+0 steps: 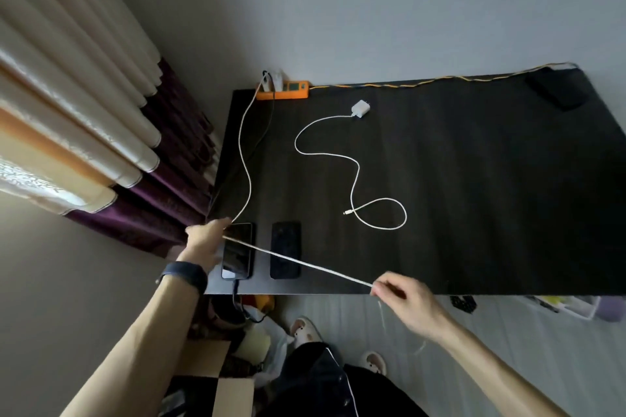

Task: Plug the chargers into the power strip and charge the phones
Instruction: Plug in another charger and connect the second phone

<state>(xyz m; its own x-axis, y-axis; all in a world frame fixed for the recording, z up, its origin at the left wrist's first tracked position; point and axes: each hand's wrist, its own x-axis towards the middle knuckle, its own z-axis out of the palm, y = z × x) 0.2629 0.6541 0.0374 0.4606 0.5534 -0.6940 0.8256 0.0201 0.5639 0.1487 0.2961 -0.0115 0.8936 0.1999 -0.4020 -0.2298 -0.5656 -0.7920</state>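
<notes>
An orange power strip (pixel 283 90) lies at the table's far left corner with a white charger and a black plug in it. From that charger a white cable (pixel 244 159) runs down to my left hand (pixel 205 240), which pinches it beside the left phone (pixel 237 250). The cable stretches taut across to my right hand (pixel 404 301), which grips its free end near the table's front edge. A black cord enters the left phone's near end. The second phone (pixel 285 250) lies just right of it. Another white charger (pixel 360 109) lies unplugged, its cable (pixel 355 176) coiled on the table.
The dark table (pixel 474 179) fills the right side, with a dark object (pixel 559 91) at its far right corner and a yellow cord along the back edge. Curtains hang on the left. Boxes and bags sit on the floor under the front edge, near my feet.
</notes>
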